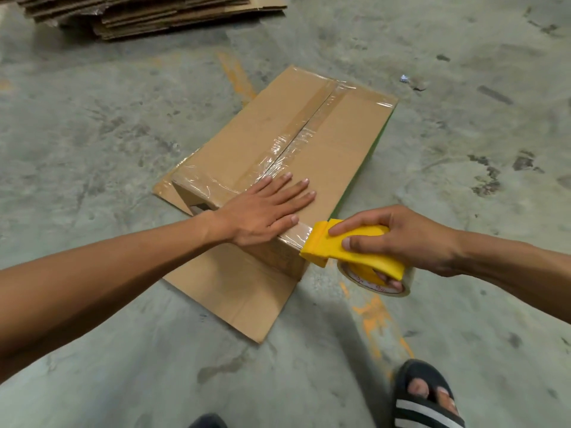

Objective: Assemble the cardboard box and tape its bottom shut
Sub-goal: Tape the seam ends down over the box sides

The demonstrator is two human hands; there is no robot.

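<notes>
One box (268, 143), one tape dispenser (355, 245)

**Inspector:** State the colours, taking the cardboard box (278, 143) as reference.

**Assistant:** The box is plain tan-brown. Glossy clear tape (296, 140) runs along its centre seam and wrinkles with whitish glare. A green strip shows along its right side face.

**Inspector:** And at its near corner?

**Assistant:** The tape dispenser (355, 245) is bright yellow. Its roll has a white core printed with red lettering, too small to read.

**Inspector:** Surroundings?

**Assistant:** The floor (92, 118) around the box is mottled grey-green with dark stains and worn orange paint marks. Beyond the box lies a brown stack of flat cardboard (139, 10). Nearer than the box, a black sandal (429, 400) carries white stripes.
</notes>
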